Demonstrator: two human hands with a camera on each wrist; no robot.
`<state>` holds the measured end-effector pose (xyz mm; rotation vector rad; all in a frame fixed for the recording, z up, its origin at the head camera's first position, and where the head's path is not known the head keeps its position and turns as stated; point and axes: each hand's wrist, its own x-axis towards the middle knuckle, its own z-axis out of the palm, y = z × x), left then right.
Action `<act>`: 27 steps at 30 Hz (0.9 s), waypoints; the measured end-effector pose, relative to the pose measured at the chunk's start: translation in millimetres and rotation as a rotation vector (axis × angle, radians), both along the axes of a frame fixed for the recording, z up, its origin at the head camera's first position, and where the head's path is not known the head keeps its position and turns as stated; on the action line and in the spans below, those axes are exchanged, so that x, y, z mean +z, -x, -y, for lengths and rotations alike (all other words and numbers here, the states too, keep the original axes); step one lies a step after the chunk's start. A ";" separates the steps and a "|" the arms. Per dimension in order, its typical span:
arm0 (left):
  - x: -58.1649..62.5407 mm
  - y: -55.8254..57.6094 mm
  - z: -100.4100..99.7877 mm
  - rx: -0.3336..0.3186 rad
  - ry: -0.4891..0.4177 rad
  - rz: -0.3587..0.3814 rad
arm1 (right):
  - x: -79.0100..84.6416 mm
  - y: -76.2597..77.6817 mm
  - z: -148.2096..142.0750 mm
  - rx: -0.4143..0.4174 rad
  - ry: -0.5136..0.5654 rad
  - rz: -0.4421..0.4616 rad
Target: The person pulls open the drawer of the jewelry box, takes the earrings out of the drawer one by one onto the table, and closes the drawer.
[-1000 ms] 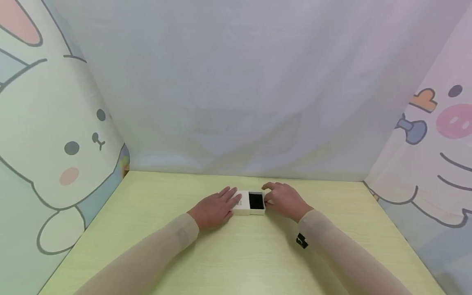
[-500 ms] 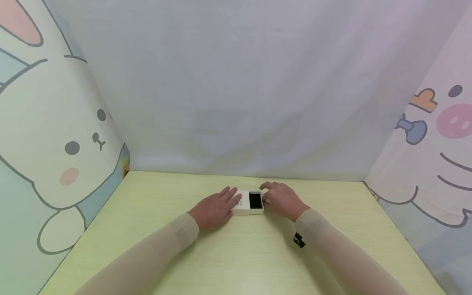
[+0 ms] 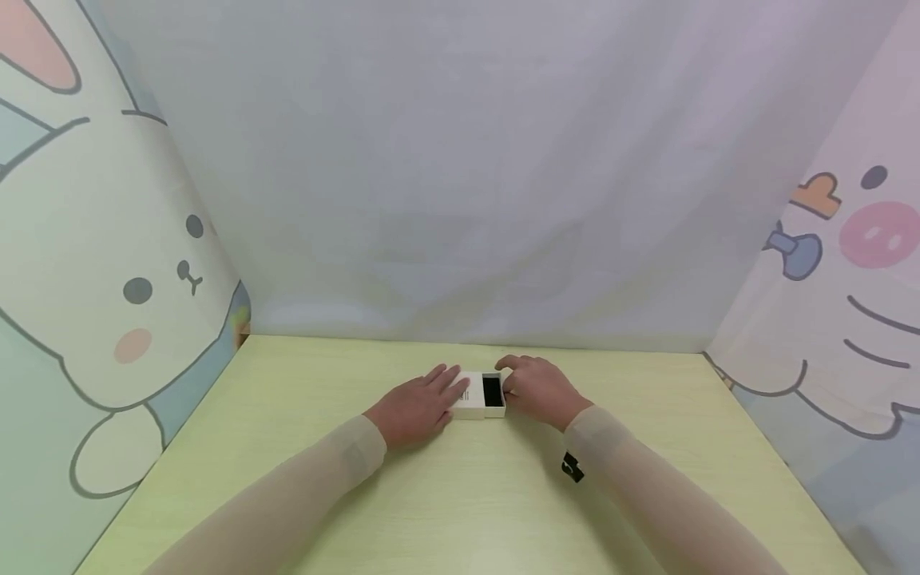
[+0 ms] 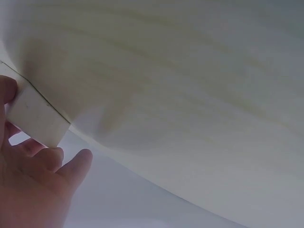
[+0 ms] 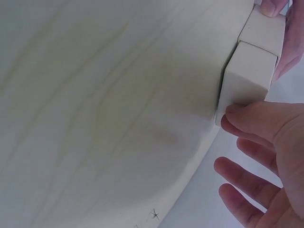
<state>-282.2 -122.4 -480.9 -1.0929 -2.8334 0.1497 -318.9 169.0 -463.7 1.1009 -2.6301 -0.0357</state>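
A small white drawer-style box lies on the table, its sleeve printed with dark marks on top. The inner tray sticks out of the sleeve's right end and shows a dark interior. My left hand holds the sleeve, fingers spread over its top and thumb against the near side. At the tray's outer end is my right hand; its thumb and index fingertips press on the end wall, while the other fingers stay loosely bent, touching nothing.
The pale wooden table extends around the box. Behind it hangs a plain light curtain, with cartoon-printed cloth at both sides. A black patch shows by the right sleeve.
My right hand has moved left, and the tray has slid further into the sleeve, so less dark interior shows. My left hand has stayed on the sleeve.
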 end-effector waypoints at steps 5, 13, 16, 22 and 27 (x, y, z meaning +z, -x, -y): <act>1.2 -0.4 -0.9 -0.003 -0.009 0.010 | -0.7 -0.7 3.2 -0.010 0.005 0.001; 0.6 -1.0 0.7 -0.018 0.005 -0.026 | -2.0 -0.1 11.3 -0.016 0.015 0.027; 0.5 -0.7 0.8 -0.019 0.014 -0.027 | -1.4 0.0 14.4 -0.014 0.021 0.046; 2.0 -2.0 -0.1 -0.027 0.005 -0.032 | -0.9 -1.0 19.2 0.003 0.021 0.047; -0.9 -1.6 0.5 -0.025 0.009 -0.041 | -5.5 -0.1 23.5 0.013 0.022 0.027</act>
